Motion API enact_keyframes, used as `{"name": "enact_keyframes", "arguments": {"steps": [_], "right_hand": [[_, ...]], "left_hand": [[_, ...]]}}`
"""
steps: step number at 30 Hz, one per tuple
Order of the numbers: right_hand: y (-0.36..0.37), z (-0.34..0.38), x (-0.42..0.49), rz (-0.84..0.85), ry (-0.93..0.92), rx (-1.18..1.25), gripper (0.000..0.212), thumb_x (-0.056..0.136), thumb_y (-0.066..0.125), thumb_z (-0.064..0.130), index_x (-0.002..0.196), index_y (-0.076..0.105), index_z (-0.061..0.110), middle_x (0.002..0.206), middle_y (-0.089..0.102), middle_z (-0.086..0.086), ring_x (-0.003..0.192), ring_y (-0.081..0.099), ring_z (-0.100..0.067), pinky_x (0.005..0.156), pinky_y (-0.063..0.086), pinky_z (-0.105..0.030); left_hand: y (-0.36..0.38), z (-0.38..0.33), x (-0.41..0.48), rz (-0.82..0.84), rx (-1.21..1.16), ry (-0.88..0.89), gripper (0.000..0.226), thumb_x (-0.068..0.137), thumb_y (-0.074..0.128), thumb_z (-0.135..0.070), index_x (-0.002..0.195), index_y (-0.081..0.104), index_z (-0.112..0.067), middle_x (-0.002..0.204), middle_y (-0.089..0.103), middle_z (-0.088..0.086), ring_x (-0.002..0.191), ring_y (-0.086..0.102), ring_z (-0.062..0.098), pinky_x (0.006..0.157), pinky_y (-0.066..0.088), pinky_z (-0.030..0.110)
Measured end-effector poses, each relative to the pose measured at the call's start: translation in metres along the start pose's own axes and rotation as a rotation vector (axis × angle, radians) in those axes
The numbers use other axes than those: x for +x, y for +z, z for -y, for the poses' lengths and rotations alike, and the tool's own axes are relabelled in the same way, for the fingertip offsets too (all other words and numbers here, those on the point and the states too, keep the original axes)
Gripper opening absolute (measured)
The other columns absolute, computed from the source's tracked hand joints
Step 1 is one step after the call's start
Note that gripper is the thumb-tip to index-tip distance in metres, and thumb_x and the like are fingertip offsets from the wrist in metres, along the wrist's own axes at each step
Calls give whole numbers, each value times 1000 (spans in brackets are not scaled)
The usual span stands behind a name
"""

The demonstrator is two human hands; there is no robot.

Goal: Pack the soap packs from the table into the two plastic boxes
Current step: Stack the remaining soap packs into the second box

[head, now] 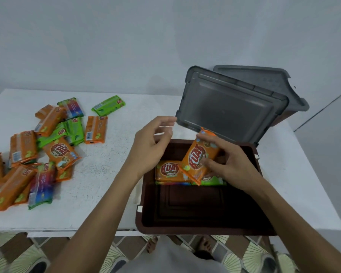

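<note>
**Q:** What is counted here?
**A:** Two dark brown plastic boxes stand on the white desk (pixel 110 174): the near open box (pixel 195 209) and the far box (pixel 283 117) under a grey lid (pixel 264 79). A second grey translucent lid (pixel 230 109) leans between them. At least twelve loose soap packs (pixel 61 152), orange, green and multicoloured, lie heaped at left.

**Q:** And the hands?
**A:** The right hand (pixel 232 168) grips a tilted orange pack (pixel 197 154) lettered "KUAT" inside the near open box, beside a flat orange pack (pixel 168 170) with the same lettering. The left hand (pixel 150 144) hovers, fingers loosely curled, holding nothing.

Bare floor in box (pixel 195 205) (packs (pixel 168 171) beyond)
</note>
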State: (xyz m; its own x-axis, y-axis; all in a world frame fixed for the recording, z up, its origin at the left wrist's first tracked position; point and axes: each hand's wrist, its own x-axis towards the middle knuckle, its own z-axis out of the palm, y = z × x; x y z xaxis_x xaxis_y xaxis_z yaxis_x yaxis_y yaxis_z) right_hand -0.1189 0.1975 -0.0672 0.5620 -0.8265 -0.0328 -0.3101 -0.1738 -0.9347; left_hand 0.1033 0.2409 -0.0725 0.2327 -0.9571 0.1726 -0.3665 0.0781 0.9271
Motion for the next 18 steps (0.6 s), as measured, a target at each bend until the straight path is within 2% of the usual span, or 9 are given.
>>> {"name": "enact_keyframes", "arguments": {"steps": [3, 7, 12, 14, 16, 18], "right_hand": [[-14, -11, -13, -96, 62, -114, 32, 94, 61, 17, 120, 65, 36, 116, 65, 14, 103, 66, -3, 71, 60, -23], [-21, -28, -25, -142, 198, -165, 28, 93, 61, 23, 118, 67, 35, 116, 63, 17, 103, 64, -2, 79, 60, -27], [-11, -49, -21, -131, 323, -159, 34, 92, 62, 8, 118, 62, 30, 122, 60, 8, 108, 62, -10, 85, 59, -30], [-8, -54, -19, -104, 356, -233, 34, 91, 61, 7, 116, 60, 30, 122, 57, 8, 109, 59, -11, 81, 56, -21], [-6, -53, -17, -47, 359, -381, 34, 94, 59, 11, 122, 56, 29, 117, 53, 10, 105, 55, -10, 75, 47, -8], [-5, -51, -16, -12, 350, -507, 35, 96, 56, 14, 129, 53, 26, 117, 56, 6, 106, 58, -15, 79, 46, -12]], "left_hand": [[-7, 21, -12, -41, 222, 84, 27, 97, 54, -16, 120, 62, -27, 120, 61, -14, 112, 52, -6, 94, 48, 26], [-7, 40, -23, -62, 373, 190, 27, 95, 51, -14, 118, 63, -20, 120, 58, -6, 114, 52, 5, 91, 48, 28], [-4, 45, -28, -84, 472, 207, 29, 95, 48, -10, 117, 65, -19, 126, 54, -1, 120, 50, 14, 96, 46, 29], [-2, 45, -30, -95, 499, 202, 30, 94, 50, -4, 116, 66, -18, 126, 54, 0, 120, 50, 16, 97, 45, 29], [-1, 45, -30, -99, 519, 195, 30, 93, 50, -4, 114, 66, -18, 125, 55, 0, 119, 51, 17, 96, 46, 31], [-1, 45, -30, -104, 527, 199, 29, 93, 49, -6, 113, 66, -17, 123, 55, 0, 117, 52, 17, 95, 47, 31]]}}
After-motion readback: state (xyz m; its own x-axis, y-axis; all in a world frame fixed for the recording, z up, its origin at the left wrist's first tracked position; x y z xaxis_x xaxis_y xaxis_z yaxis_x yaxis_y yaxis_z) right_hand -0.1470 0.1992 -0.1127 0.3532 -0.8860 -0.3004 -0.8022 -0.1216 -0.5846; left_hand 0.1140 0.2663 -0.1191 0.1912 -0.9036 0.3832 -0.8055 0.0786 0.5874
